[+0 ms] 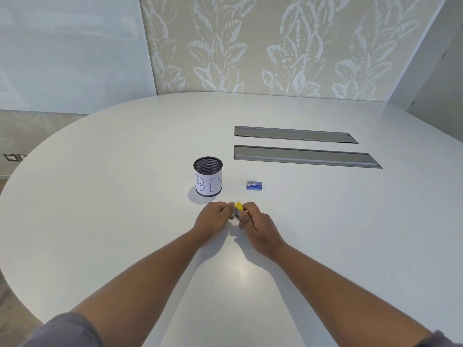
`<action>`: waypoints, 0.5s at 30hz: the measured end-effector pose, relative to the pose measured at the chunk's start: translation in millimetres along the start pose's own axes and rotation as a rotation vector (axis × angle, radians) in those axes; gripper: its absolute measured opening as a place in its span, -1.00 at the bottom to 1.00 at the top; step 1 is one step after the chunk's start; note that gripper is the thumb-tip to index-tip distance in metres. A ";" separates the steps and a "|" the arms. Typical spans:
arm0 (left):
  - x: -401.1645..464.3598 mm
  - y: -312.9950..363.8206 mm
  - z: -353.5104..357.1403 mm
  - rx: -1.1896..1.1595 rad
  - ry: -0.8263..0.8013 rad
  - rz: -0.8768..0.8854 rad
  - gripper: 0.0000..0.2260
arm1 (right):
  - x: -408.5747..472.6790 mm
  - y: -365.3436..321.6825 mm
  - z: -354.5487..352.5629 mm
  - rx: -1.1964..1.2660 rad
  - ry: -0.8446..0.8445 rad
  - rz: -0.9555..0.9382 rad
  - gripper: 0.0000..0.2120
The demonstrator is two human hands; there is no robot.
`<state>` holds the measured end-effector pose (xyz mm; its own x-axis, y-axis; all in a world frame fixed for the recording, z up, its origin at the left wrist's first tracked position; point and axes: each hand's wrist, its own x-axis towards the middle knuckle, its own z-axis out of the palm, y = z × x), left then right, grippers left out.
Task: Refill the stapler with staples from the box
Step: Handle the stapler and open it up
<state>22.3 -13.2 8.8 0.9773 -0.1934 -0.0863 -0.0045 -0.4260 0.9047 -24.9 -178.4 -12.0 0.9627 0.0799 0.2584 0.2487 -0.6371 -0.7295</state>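
A small stapler (238,211) with a yellow top and a metal body is held between both hands just above the white table (125,196). My left hand (213,221) grips its left side with curled fingers. My right hand (258,224) grips its right side, fingers curled round it. Most of the stapler is hidden by the fingers. A small blue staple box (254,185) lies flat on the table beyond my right hand, apart from both hands; whether it is open I cannot tell.
A black mesh cup (208,176) with a paper label reading "BIN" stands just beyond my left hand. Two long grey cable hatches (300,156) are set into the table further back on the right. The table's curved edge runs along the left.
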 end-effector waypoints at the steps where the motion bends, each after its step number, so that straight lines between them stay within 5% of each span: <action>1: 0.2 -0.2 0.9 0.021 0.008 0.002 -0.62 | 1.0 -0.7 0.0 -0.003 0.002 -0.008 -0.66; 15: 2.3 -4.1 -0.2 0.044 0.014 0.010 -0.58 | 15.5 -6.3 2.9 -0.145 0.032 0.040 -0.60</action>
<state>24.6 -11.7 4.9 0.9801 -0.1853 -0.0712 -0.0231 -0.4626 0.8863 -11.3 -170.9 -5.2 0.9671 0.0289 0.2528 0.1899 -0.7432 -0.6415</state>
